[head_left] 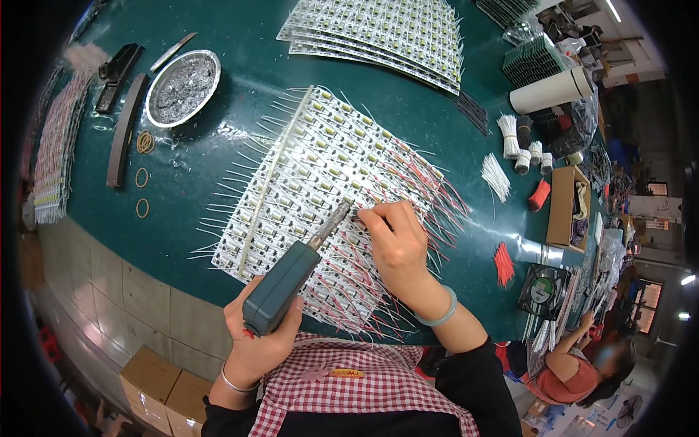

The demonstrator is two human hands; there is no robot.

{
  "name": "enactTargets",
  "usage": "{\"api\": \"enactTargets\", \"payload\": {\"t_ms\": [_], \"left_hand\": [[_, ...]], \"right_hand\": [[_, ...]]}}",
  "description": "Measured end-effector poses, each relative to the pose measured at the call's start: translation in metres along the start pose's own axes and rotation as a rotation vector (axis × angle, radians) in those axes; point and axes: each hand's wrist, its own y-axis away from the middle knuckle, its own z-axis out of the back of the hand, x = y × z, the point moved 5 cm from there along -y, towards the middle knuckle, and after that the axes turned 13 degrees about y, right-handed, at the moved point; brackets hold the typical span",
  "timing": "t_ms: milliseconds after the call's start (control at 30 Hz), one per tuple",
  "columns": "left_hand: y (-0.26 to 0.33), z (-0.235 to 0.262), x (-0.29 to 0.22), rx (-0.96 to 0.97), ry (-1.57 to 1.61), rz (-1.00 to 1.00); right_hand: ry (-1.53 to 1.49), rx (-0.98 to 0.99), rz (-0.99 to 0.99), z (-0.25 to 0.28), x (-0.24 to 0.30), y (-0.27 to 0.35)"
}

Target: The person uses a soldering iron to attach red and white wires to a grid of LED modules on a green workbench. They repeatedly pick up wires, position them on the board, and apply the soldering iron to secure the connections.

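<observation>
My left hand [255, 339] is wrapped round the dark green handle of a soldering gun [280, 288], whose metal tip points up and right over a panel of small circuit boards [298, 193]. Close to that tip, my right hand [399, 244] pinches what looks like a thin wire, mostly hidden by the fingers. White wires stick out along the panel's left edge, and red and white wires [429, 182] fan out on its right side. A pale strip [273, 178] lies across the left part of the panel.
A metal bowl [151, 109] holding grey residue stands at the upper left, near rubber bands [145, 142] and a dark bar [125, 135]. More board panels [378, 36] are stacked at the back. Wire bundles [502, 264], a cardboard box [561, 211] and a fan [542, 291] lie right. Another person [571, 375] sits beyond.
</observation>
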Motion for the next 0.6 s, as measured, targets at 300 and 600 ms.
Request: {"api": "enactTargets", "payload": {"t_ms": [300,600], "left_hand": [[0.0003,-0.0023,0.0042,-0.002,-0.024,-0.004],[0.0009,-0.0023,0.0051,-0.002,-0.040,0.049]], "right_hand": [[0.000,0.007,0.006,-0.0010,0.0008,-0.0013],[0.001,0.017,0.015,-0.0019,0.0024,-0.0004]]}}
